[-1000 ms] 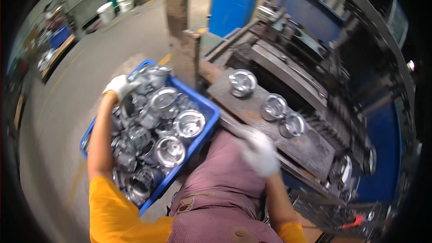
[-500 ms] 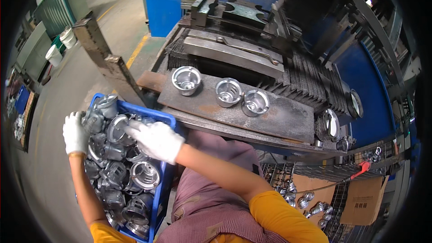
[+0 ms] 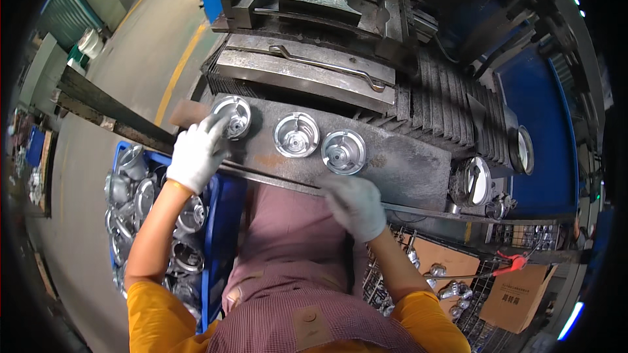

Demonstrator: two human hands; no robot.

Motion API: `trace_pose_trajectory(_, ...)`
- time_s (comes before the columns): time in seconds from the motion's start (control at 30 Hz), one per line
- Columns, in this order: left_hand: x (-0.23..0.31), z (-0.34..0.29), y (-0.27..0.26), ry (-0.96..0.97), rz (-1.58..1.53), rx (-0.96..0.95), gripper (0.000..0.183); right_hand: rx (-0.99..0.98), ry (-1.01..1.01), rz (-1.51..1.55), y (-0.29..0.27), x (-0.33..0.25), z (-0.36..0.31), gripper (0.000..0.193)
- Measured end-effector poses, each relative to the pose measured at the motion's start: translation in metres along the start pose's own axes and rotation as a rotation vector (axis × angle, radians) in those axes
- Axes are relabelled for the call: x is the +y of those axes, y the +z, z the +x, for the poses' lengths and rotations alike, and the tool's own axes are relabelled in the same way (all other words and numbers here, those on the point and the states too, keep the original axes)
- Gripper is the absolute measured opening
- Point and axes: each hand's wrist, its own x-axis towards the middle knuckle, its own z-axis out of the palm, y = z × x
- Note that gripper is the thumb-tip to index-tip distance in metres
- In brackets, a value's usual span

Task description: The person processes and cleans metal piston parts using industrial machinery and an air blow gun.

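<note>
Three round shiny metal castings lie in a row on the dark steel machine table (image 3: 405, 163). My left hand (image 3: 195, 151), in a white glove, reaches up from the crate side, and its fingers close on the rim of the leftmost casting (image 3: 234, 116). The middle casting (image 3: 296, 134) and the right casting (image 3: 343, 151) lie untouched. My right hand (image 3: 354, 206), also gloved, rests at the table's front edge below the right casting. Its fingers are curled, and I cannot see whether anything is in them.
A blue plastic crate (image 3: 226, 206) at my left holds several more castings (image 3: 186, 216). The press tooling (image 3: 307, 68) rises behind the table. Two round parts (image 3: 475, 180) stand at the table's right end. Cardboard boxes (image 3: 520, 291) and a wire basket (image 3: 451, 291) stand at lower right.
Both hands have left the blue crate. My left hand has gone up to the leftmost casting on the table, and my right hand has swung over to the table's front edge. The view has shifted.
</note>
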Motion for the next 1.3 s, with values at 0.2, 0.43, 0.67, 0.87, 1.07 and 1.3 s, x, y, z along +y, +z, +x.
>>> trace_pose_trajectory(0.2, 0.005, -0.002, 0.016, -0.11, 0.012, -0.049, 0.068, 0.185, 0.209, 0.034, -0.028, 0.017, -0.024, 0.026)
trace_pose_trajectory(0.43, -0.036, 0.008, 0.009, -0.035, 0.103, 0.1, 0.049, 0.298, 0.135, -0.093, 0.004, 0.001, -0.04, 0.03)
trace_pose_trajectory(0.67, -0.035, 0.02, 0.037, 0.137, 0.14, -0.025, 0.034, 0.21, -0.065, -0.31, 0.042, -0.015, 0.039, 0.045)
trace_pose_trajectory(0.87, -0.013, 0.004, 0.022, 0.073, 0.243, 0.029, 0.043, 0.043, 0.029, -0.387, 0.022, -0.026, 0.056, 0.061)
trace_pose_trajectory(1.07, 0.078, 0.019, 0.021, 0.4, 0.203, 0.069, 0.055, 0.044, 0.212, -0.57, 0.009, 0.034, 0.003, 0.053)
trace_pose_trajectory(1.3, 0.128, 0.044, 0.084, 0.458, 0.011, 0.258, 0.016, 0.233, 0.086, -0.547, -0.02, 0.068, -0.039, 0.027)
